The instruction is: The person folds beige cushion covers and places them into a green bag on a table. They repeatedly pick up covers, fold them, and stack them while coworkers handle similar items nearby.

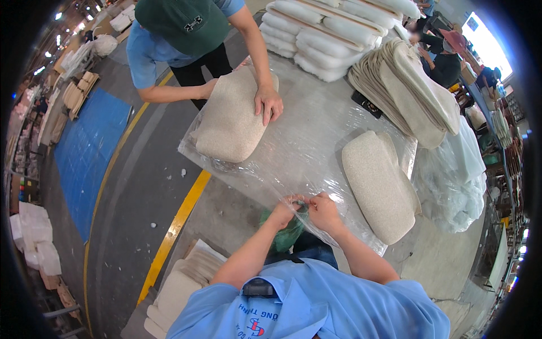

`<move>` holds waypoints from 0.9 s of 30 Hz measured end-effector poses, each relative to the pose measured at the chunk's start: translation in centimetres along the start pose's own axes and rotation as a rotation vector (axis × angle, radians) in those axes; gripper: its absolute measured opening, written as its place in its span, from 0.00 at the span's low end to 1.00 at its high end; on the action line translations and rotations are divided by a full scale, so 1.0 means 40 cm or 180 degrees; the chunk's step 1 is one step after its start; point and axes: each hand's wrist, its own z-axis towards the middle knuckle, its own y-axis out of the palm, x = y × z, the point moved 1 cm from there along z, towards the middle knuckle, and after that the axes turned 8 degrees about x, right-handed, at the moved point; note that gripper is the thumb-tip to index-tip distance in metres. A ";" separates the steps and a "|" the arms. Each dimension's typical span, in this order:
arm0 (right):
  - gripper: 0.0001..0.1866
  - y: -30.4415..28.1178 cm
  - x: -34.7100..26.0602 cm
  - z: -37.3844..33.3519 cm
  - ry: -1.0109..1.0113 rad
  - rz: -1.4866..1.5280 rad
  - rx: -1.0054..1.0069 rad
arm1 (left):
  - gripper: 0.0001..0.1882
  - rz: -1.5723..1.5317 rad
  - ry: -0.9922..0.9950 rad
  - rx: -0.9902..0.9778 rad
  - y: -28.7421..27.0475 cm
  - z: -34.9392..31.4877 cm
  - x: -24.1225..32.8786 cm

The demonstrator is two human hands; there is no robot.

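blue floor sheet (93,152) | yellow floor stripe (176,229) | white bundles, lower left (38,237)

2 bare hands come together in front of the torso (322,302), just beside each other, the arms forming a narrowing V. The left forearm (248,251) slants up and to the right, its elbow out to the side; the right forearm (359,247) leans up and to the left as its counterpart. The left hand (285,210) reaches inward with fingers bent and drawn into a pinch. The right hand (323,212), its back turned up, curls into a loose fist, thumb side facing its partner. Whether the fingertips of the 2 hands touch cannot be made out.
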 end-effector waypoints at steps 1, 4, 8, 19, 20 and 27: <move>0.10 -0.003 0.007 -0.004 -0.0076 -0.0006 0.0138 | 0.20 -0.0063 0.0097 0.0124 0.019 -0.002 0.006; 0.10 -0.013 0.000 -0.009 -0.0204 -0.0002 0.0230 | 0.18 -0.0026 0.0243 0.0422 0.032 0.005 0.005; 0.09 -0.031 -0.026 -0.016 0.0114 0.0147 -0.0024 | 0.11 0.0403 0.0234 0.1189 0.028 0.044 -0.016; 0.12 -0.058 -0.043 0.057 0.0781 0.0271 -0.0707 | 0.08 -0.0247 -0.0196 0.0354 0.009 0.054 -0.004; 0.11 -0.055 -0.043 0.060 0.0778 0.0225 -0.0766 | 0.08 -0.0313 -0.0268 0.0336 0.005 0.049 -0.001; 0.05 -0.003 0.062 0.014 0.1274 0.2078 -0.0300 | 0.15 -0.0351 -0.0394 -0.0689 -0.039 -0.023 0.015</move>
